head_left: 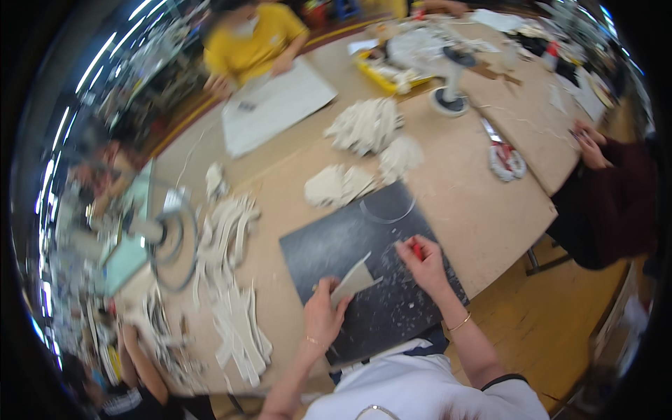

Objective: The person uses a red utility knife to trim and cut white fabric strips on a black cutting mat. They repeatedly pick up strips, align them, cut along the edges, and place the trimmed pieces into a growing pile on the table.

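Note:
My left hand (325, 313) pinches an off-white cut piece (355, 281), thin and stiff-looking like leather or fabric. It is held over a dark cutting board (308, 245), which is strewn with small pale scraps. To its right, my right hand (425, 269) is closed around a small red-handled tool (418, 248) whose kind I cannot make out. That tool is apart from the cut piece. Beyond the board's far edge lie a stack of rounded off-white pieces (337, 185) and a larger heap of similar pieces (367, 126).
Long off-white strips (241, 332) cover the table's left side, beside a lamp with a ring-shaped head (175, 241). Red-handled scissors (504, 159) lie right, near a white stand (449, 98) and a yellow tray (385, 80). A person in yellow (259, 42) sits opposite; others sit at both sides.

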Demonstrator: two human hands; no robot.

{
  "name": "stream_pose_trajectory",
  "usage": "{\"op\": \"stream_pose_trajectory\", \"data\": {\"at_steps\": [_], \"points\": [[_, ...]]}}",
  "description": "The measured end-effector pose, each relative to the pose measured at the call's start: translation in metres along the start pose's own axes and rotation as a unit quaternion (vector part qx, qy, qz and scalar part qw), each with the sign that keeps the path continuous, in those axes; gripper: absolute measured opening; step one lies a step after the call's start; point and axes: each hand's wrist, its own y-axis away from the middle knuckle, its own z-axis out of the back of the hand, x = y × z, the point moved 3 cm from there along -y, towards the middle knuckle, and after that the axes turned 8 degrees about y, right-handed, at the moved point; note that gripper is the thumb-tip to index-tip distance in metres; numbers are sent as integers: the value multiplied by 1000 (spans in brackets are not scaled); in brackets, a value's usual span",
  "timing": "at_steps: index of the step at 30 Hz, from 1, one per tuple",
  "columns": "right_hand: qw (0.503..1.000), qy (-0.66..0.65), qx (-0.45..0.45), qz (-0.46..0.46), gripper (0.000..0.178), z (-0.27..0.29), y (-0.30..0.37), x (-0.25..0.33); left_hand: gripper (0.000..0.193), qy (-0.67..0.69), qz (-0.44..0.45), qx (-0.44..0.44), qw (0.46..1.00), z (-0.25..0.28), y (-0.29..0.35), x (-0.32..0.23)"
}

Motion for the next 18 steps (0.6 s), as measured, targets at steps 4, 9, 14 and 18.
{"op": "stream_pose_trajectory", "data": {"at_steps": [4, 9, 14, 18], "points": [[999, -20, 8, -34, 28, 0, 1, 1, 44, 55, 46, -60, 996, 21, 21, 3], [998, 2, 49, -30, 27, -2, -1, 4, 44, -20, 42, -268, 962, 94, 61, 18], [997, 28, 48, -47, 28, 0, -5, 4, 52, -233, 217, -292, 902, 124, 83, 73], [994, 46, 57, -84, 28, 0, -5, 3, 71, -321, 228, -217, 893, 87, 90, 88]]}}
